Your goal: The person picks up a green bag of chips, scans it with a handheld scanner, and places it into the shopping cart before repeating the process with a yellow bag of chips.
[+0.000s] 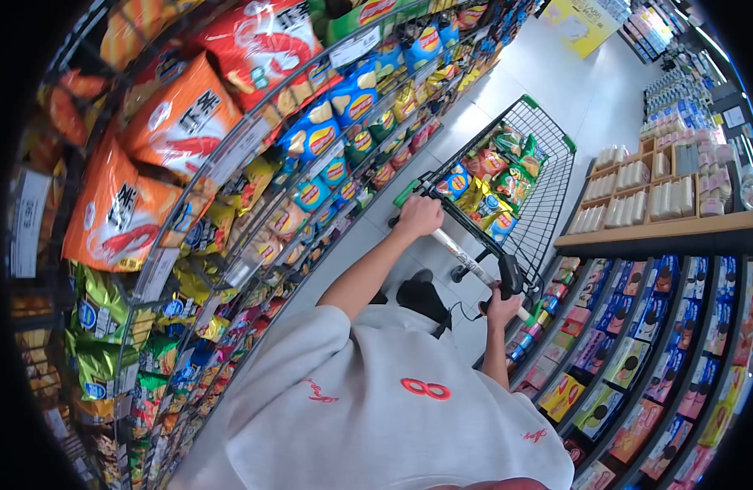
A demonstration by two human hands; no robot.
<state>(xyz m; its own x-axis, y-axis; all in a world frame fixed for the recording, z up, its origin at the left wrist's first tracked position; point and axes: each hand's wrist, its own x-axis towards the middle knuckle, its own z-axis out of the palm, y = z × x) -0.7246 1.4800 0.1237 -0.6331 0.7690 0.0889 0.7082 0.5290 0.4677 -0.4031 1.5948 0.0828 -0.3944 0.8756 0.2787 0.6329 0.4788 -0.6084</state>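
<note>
A wire shopping cart (548,175) with green corner pieces stands in front of me. My left hand (421,216) is closed around the left end of its handle (466,255). Farther right along the same handle, my right hand (505,305) is closed too, right beside a black device (511,276) whose kind I cannot make out. In the cart lie several chip bags, among them a blue bag (454,181), a yellow bag (480,202) and a green bag (515,185). My fingertips are partly hidden.
On the left, a wire shelf holds orange snack bags (119,208), a red bag (258,49) and blue chip bags (311,131). Boxed cookies (605,351) fill the right shelf, below a wooden rack (658,229). A yellow sign (577,24) stands ahead beyond the tiled aisle floor (515,73).
</note>
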